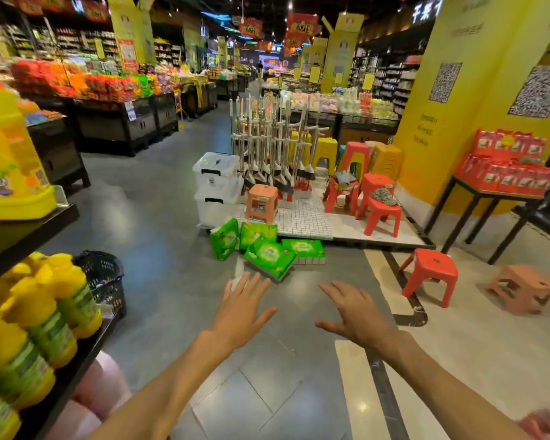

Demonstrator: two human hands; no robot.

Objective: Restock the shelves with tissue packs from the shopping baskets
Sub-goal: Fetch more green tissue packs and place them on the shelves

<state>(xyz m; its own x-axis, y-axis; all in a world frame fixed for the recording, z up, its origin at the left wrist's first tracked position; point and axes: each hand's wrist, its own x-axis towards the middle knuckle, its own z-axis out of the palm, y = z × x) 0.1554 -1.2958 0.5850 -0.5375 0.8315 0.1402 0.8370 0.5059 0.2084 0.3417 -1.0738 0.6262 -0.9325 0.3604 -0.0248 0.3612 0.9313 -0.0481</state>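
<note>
Both hands reach out low in the middle of the frame, and both are empty. The left hand (240, 308) has its fingers spread wide apart, and so does the right hand (354, 312) — neither grip is on anything.

The green tissue packs (267, 246) lie in a loose heap on the grey floor (159, 223), just above the hands in the frame. Some lean on each other, and one lies flat at the right side of the heap. They sit right against the edge of a white platform (302, 217) that carries stools and mops. A black shopping basket (104, 274) stands at the left, beside a shelf of yellow bottles (38, 312). It is well apart from the packs.

What could go wrong? The packs are soft and slippery, so grabbing too many at once could make one slide out and drop. The leaning ones could tip over if one is pulled from under them. A red stool (431, 274) stands near on the right — a foot could bump it while stepping in.
</note>
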